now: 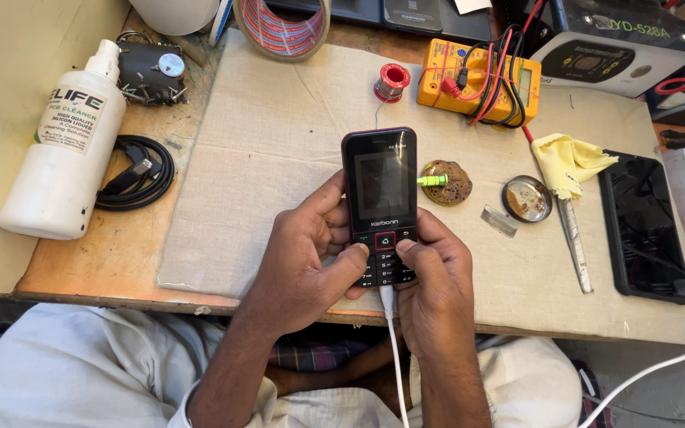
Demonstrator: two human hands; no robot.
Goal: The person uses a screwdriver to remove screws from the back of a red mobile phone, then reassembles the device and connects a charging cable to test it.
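Because both hands cradle it from below, the black keypad phone (pixel 380 202) stands tilted up off the cloth mat (pixel 279 158), screen toward the camera, near the front edge of the worktop (pixel 81 269). The left hand (pixel 307 257) wraps the phone's left side, its fingers closed around the body and its thumb laid across the lower keys; the right hand (pixel 434 281) grips the right side the same way, thumb tip on the key beside the red centre button (a hold that leaves both thumbs free to press). A white cable (pixel 394 349) runs from the phone's bottom end down between the wrists, which likely explains why the phone sits so close to the edge. Beyond the phone lie a small solder spool (pixel 393 82) and a yellow multimeter (pixel 477 83) with red and black leads; just right of the phone sit a brownish round pad (pixel 449 184), a shallow round tin (pixel 527 199), a yellow rag (pixel 568 162) over a metal tool (pixel 576 246), and a dark smartphone (pixel 644 226) lying flat. Left of the phone, off the mat, are a white cleaner bottle (pixel 65 150) and a coiled black cable (pixel 132 172). The phone's screen is dark and shows nothing readable, the fingers behind it are hidden, the plug is covered by the hands, and the tape roll (pixel 283 28) beyond the phone is cut off by the frame.
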